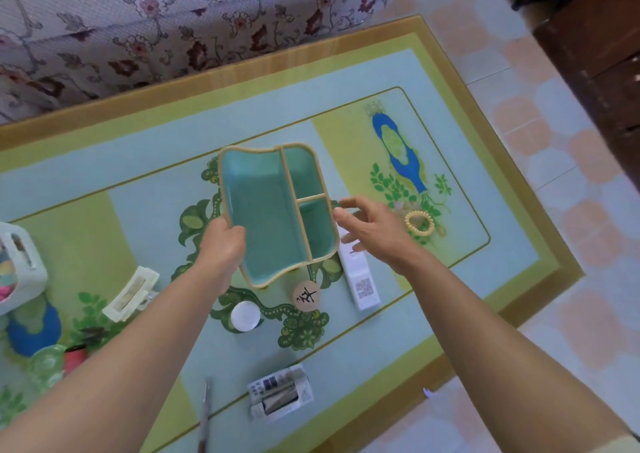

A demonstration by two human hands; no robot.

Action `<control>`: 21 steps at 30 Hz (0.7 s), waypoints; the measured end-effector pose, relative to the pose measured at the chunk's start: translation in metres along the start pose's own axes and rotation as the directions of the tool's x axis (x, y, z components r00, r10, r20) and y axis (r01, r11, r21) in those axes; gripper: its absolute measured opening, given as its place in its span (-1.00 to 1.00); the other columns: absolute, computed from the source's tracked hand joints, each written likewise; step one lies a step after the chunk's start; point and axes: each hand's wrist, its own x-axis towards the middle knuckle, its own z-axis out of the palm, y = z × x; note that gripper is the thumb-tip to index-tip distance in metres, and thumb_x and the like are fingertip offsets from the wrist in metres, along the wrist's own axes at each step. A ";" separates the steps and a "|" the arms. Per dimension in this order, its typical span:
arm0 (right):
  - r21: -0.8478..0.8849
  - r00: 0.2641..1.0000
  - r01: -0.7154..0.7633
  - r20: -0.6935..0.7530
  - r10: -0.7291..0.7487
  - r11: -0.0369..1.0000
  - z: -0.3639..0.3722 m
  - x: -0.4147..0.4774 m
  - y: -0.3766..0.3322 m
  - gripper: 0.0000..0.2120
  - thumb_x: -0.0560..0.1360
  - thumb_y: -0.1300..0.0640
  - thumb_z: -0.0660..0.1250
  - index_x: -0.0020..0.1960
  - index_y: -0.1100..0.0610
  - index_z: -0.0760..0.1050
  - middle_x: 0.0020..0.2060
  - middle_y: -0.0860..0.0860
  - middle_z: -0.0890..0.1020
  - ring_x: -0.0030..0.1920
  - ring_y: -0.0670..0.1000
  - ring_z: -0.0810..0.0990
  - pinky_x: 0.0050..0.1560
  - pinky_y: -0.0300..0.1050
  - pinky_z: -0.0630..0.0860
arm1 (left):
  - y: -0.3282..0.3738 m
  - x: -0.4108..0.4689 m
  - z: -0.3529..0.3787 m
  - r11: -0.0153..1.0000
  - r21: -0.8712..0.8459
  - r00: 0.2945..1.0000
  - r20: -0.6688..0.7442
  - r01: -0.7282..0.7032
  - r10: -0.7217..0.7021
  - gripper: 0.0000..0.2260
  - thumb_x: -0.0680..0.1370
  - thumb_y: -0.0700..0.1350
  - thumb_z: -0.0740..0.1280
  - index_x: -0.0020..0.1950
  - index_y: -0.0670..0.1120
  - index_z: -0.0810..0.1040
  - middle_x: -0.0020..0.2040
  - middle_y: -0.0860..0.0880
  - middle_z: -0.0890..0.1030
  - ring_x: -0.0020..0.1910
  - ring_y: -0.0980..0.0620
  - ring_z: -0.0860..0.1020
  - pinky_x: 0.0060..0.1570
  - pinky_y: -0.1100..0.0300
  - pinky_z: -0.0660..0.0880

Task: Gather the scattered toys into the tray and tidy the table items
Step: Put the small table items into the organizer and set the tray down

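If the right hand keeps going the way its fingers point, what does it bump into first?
Probably the teal tray. The right hand is open, fingers pointing left at the tray's right rim, almost touching it. Depth is hard to judge from one view.

Likely a home living room: floral sofa [156, 26], tiled floor [540, 210], patterned table [104, 182].

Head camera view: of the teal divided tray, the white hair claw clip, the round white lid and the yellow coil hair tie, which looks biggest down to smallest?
1. Teal divided tray
2. White hair claw clip
3. Round white lid and yellow coil hair tie: alike, unranked.
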 end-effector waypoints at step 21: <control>-0.456 0.931 -0.336 -0.296 0.216 0.824 0.025 0.006 0.091 -0.47 0.40 -0.02 0.38 0.23 0.21 0.29 0.15 0.13 0.44 0.06 0.19 0.52 -0.14 -0.03 0.42 | -0.025 -0.006 0.009 0.994 0.113 1.000 0.018 -0.010 0.008 -0.63 0.54 -0.30 0.08 0.27 -0.13 0.51 0.07 -0.03 0.56 0.00 -0.10 0.52 -0.11 0.10 0.44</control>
